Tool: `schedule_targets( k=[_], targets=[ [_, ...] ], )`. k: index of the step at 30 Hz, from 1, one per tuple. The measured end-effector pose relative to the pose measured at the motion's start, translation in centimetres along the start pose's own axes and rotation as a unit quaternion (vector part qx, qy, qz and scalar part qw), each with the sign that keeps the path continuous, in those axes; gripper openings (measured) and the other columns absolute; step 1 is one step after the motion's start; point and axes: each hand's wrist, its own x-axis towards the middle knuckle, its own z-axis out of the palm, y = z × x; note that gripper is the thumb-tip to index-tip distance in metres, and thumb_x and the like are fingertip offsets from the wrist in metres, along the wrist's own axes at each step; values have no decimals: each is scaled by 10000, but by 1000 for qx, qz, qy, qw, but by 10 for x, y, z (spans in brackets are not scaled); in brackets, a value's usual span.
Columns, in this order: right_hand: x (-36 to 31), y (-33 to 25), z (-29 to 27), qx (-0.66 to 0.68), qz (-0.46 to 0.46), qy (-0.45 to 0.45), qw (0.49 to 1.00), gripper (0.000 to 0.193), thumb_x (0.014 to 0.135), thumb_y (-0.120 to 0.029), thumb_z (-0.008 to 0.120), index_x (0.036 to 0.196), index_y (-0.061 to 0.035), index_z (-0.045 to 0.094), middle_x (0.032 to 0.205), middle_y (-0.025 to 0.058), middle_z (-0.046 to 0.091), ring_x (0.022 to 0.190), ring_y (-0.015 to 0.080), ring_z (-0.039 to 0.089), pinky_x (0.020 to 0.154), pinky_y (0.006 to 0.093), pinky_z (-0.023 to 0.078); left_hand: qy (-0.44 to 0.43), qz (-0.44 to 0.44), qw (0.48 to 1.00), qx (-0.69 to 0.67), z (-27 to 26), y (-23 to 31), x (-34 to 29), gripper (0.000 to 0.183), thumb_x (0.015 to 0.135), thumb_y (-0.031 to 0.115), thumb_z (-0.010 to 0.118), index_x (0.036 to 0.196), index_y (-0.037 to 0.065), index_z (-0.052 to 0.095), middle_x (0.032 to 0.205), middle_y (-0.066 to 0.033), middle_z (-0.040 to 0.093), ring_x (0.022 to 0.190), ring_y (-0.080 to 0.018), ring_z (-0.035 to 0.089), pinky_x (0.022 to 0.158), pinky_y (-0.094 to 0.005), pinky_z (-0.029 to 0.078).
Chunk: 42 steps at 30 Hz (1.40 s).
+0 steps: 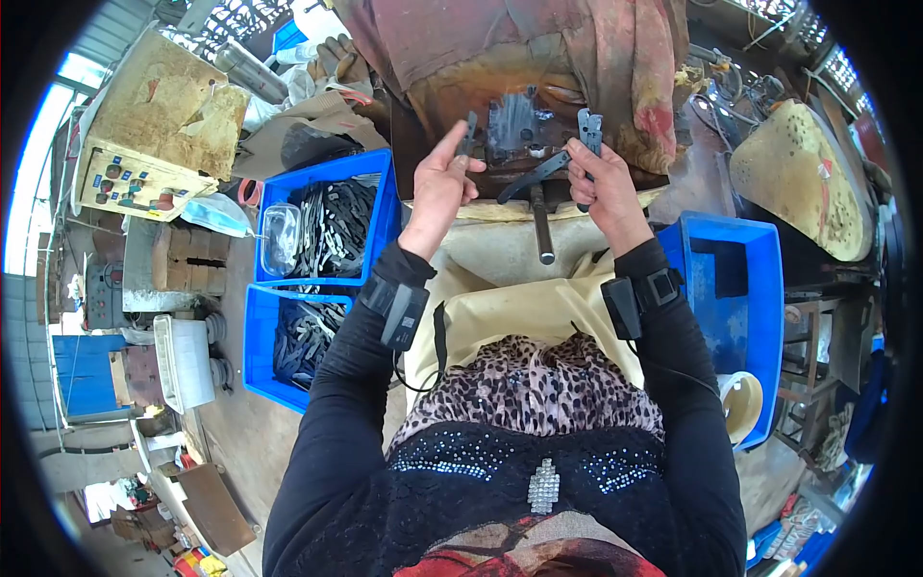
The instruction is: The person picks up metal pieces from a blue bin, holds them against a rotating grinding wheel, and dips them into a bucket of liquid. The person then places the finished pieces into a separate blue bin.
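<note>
My right hand [608,190] is closed around a dark metal plier-like tool [589,130]. Its grey head sticks up past my fingers, and a dark curved handle [532,179] reaches left from my grip; whether this is one piece or two I cannot tell. My left hand [438,195] has its index finger stretched forward, with the other fingers curled. A small dark metal piece [470,132] shows beside that fingertip, seemingly pinched there. Between my hands lies a worn work surface [514,125] with a grey, powdery patch. A dark rod [542,229] juts from its edge toward me.
Two blue bins [386,207] at my left hold many dark metal pieces [336,226] and a clear plastic box [280,240]. At my right stands another blue bin [777,288] beside a cream pail [740,406]. A control box [130,188] with knobs is far left. Reddish cloth [461,38] drapes ahead.
</note>
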Motion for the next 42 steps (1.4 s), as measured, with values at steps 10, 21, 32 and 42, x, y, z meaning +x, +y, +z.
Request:
schedule_targets(
  k=[10,21,32,42],
  targets=[
    [12,-2,13,-46,-33,-10,998,136,930,-196,647,937,-67,604,638,-46,477,448,28,348,395,189,246,-187,-56,981,-12,16,16,-14,270,969,75,500,1187,-9,634,1061,-68,666,879,-134,652,726,-255,543],
    [-20,14,7,-432,-251,-40,865,451,821,-246,758,1170,-6,603,786,26,644,661,139,570,649,281,482,22,283,820,497,-9,-17,57,182,799,127,603,931,108,726,841,-166,673,809,-348,645,722,-443,512],
    [-88,12,15,-661,-176,-213,698,418,766,-349,763,1106,-125,671,887,129,696,776,314,658,694,346,516,-85,212,800,555,-6,-88,121,297,757,55,558,983,125,737,985,-170,680,941,-349,643,856,-419,503],
    [-87,30,9,-677,-223,-171,680,299,785,-280,743,1011,-98,669,836,107,682,743,310,655,643,379,512,-190,224,746,598,-3,-88,136,308,787,43,544,1033,121,712,969,-179,675,949,-356,641,851,-438,503]
  ],
)
